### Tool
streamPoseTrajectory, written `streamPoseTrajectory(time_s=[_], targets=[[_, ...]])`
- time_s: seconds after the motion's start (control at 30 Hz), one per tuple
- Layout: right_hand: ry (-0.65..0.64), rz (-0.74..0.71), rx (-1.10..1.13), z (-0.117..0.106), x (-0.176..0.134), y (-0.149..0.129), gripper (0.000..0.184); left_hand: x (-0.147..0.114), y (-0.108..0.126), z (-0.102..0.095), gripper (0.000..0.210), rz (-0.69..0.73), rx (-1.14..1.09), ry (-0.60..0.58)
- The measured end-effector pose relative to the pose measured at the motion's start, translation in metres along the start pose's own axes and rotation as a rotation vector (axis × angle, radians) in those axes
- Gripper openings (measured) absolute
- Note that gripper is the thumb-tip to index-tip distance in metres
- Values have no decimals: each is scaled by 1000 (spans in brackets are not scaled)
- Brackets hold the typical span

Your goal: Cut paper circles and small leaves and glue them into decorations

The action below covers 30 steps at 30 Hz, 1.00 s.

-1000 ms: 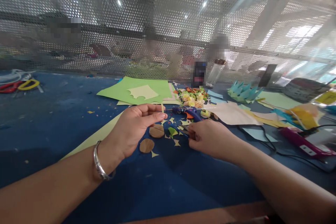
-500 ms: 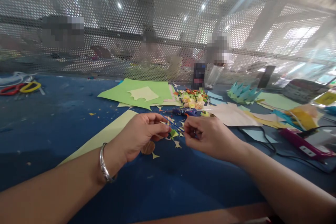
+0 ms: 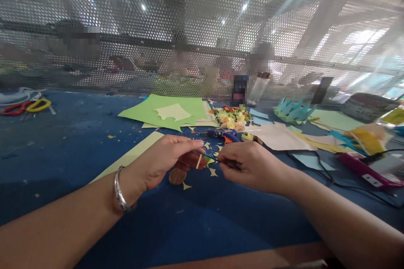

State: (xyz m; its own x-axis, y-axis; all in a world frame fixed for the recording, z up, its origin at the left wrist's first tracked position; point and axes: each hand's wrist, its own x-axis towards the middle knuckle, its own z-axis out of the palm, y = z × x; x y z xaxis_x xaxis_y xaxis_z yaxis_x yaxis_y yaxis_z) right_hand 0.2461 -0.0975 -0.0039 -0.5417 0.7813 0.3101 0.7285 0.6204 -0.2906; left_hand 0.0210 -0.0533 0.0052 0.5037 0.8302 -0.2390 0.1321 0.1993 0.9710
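Note:
My left hand (image 3: pixel 172 155), with a silver bangle at the wrist, has its thumb and fingers closed on a small pale yellow paper piece (image 3: pixel 199 161), seen edge-on. From my right hand (image 3: pixel 244 162) a thin blue stick (image 3: pixel 206 155) reaches across to the left fingertips and meets the paper there. The right fingers are curled tightly round the stick's other end, hiding it. Below the left hand lies a round wooden disc (image 3: pixel 177 176). Cut paper scraps (image 3: pixel 213 172) are scattered on the blue table between and beyond the hands.
Behind the hands are a blue and orange glue gun (image 3: pixel 227 135), a heap of paper flowers (image 3: pixel 232 118) and green paper sheets (image 3: pixel 142 113). Scissors (image 3: pixel 38 105) lie far left. A pink power strip (image 3: pixel 369 172) with black cables sits right. A perforated metal screen (image 3: pixel 195 17) borders the back.
The left fingers have shifted and the thumb now lies straighter, bringing the pale paper piece into view. The blue stick sits slightly lower and flatter, and the right hand has moved slightly left.

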Motion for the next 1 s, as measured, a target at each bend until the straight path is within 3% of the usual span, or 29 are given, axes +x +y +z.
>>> streamPoseTrajectory(time_s=[0.33,0.6,1.0], targets=[[-16,-64,-7,-1,0,0,15,-4,-2,12,37,0,15,126],[31,-85,-40,1,-1,-1,14,-6,3,7,21,42,76,79],[77,-75,-74,3,-1,2,12,-2,-9,-11,36,234,557,-19]])
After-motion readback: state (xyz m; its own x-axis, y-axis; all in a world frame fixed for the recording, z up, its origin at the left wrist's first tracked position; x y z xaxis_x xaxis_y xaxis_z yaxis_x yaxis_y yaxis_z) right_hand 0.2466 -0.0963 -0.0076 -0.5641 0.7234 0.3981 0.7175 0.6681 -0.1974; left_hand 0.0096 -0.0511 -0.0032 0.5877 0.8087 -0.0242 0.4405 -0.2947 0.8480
